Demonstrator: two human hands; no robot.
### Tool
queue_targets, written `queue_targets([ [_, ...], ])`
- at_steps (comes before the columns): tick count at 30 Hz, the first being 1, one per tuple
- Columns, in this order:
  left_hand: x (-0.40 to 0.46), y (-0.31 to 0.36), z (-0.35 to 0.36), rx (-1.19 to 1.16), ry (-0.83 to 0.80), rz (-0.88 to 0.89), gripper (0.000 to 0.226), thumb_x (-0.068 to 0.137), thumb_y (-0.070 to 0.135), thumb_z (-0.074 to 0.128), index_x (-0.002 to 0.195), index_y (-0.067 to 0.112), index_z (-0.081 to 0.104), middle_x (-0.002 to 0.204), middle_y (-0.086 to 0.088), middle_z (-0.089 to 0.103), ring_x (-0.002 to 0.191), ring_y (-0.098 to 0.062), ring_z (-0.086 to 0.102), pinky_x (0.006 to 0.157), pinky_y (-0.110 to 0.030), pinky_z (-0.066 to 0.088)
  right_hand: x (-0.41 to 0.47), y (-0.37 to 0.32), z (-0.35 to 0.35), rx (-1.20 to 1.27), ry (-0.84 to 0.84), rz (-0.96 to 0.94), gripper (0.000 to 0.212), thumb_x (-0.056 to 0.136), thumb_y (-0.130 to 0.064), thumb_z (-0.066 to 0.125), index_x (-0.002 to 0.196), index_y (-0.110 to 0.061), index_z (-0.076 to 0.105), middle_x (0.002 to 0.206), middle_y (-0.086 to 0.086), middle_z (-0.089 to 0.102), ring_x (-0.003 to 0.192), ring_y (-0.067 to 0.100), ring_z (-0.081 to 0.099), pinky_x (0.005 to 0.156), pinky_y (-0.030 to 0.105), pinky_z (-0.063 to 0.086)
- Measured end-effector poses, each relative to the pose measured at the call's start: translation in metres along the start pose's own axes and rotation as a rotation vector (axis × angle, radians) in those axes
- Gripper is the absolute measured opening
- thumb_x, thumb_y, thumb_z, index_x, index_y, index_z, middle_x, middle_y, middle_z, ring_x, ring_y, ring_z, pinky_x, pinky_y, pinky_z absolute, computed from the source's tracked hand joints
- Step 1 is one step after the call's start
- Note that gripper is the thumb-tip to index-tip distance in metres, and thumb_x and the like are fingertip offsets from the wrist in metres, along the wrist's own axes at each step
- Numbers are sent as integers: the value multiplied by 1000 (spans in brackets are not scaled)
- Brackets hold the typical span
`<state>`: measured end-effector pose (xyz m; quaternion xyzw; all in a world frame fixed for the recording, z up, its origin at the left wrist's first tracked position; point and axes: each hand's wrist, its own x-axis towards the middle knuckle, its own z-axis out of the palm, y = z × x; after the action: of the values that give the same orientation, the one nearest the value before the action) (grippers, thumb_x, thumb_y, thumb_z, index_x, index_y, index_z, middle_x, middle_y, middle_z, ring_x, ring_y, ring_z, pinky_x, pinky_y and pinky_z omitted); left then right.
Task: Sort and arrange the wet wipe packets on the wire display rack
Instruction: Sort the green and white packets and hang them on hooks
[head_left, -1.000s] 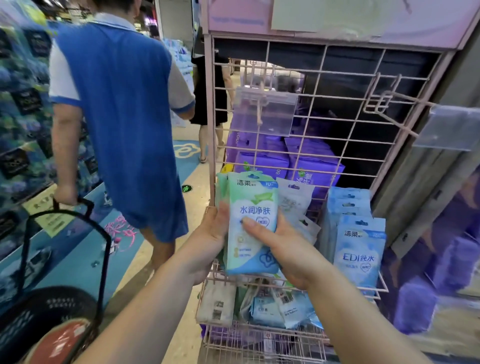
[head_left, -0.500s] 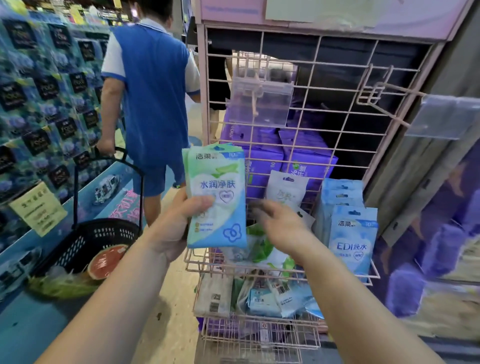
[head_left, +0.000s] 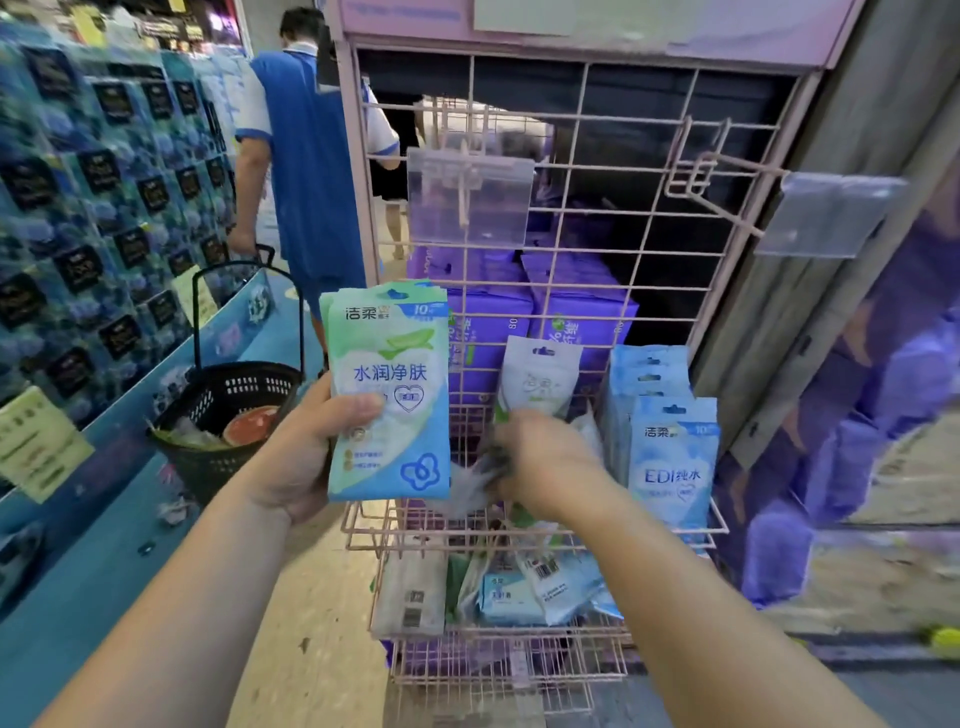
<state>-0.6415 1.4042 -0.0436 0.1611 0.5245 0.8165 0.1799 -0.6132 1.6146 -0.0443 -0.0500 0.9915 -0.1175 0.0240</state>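
My left hand (head_left: 306, 447) grips a small stack of green-and-blue wet wipe packets (head_left: 389, 395), held upright left of the pink wire display rack (head_left: 571, 119). My right hand (head_left: 545, 462) is blurred and reaches into the rack's upper basket (head_left: 719, 525), its fingers on a pale, blurred packet (head_left: 467, 483). A white-green packet (head_left: 540, 379) stands behind that hand. A row of blue EDI packets (head_left: 670, 457) stands at the basket's right. Loose packets (head_left: 519, 587) lie jumbled in the lower basket.
Purple boxes (head_left: 576, 317) sit behind the rack's grid. Clear tag holders (head_left: 470, 200) hang on hooks. A person in a blue shirt (head_left: 311, 171) walks away at the left, pulling a black basket (head_left: 228, 410). Blue product shelving (head_left: 104, 208) lines the left side.
My left hand has carried the green-blue packets left, away from the basket. My right hand let go of them and dropped into the basket's middle. The person in blue walked farther off.
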Motion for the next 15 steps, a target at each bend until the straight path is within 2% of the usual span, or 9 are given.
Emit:
queue_targets([
  [3,-4,-1,0,6,-5,-5,82,29,35,93,103,12,67,94,-11,75,76,-24,73,60,-35,59,-12,27,-10,306,267,164,25,83,-31,67,107,-28,62,99,-3,57,89,21,59,70,27,44],
  [5,-3,-6,3,-4,-3,-22,78,37,29,92,107,11,64,93,-10,76,75,-23,73,59,-35,59,-12,39,-16,530,426,244,21,90,-24,58,111,-24,57,92,-1,62,82,22,58,59,26,40],
  [6,-2,-8,4,-9,-12,-20,66,49,22,86,109,12,62,94,-9,76,76,-22,74,59,-34,59,-10,42,-20,566,483,273,25,93,-20,52,117,-23,55,93,1,63,84,24,59,60,27,40],
  [8,0,-13,9,-19,-7,-19,43,68,6,66,110,14,60,93,-7,76,75,-21,73,59,-34,59,-10,44,-26,482,588,310,35,93,-12,44,125,-23,50,103,7,61,89,31,58,71,34,45],
  [10,3,-19,11,-40,-2,-32,40,70,2,60,108,14,61,93,-9,76,74,-22,73,60,-36,60,-13,37,-26,415,709,294,34,90,-9,45,121,-21,51,108,9,56,89,32,56,76,40,47],
  [11,4,-21,12,-46,-3,-35,39,69,2,61,106,15,64,96,-10,75,76,-23,73,62,-37,60,-16,31,-22,432,735,251,29,90,-9,48,116,-21,54,105,6,57,87,29,56,75,39,47],
  [13,7,-25,11,-42,-2,-40,47,62,13,74,108,15,65,104,-14,73,80,-26,72,67,-41,60,-18,18,-8,478,602,118,23,89,-12,52,108,-22,60,96,-1,60,85,21,55,76,34,47],
  [15,8,-28,9,-16,11,-51,75,44,25,89,113,14,62,108,-16,71,84,-28,72,71,-44,60,-14,10,5,383,316,55,29,89,-13,50,112,-24,64,104,1,67,95,24,60,83,34,50],
])
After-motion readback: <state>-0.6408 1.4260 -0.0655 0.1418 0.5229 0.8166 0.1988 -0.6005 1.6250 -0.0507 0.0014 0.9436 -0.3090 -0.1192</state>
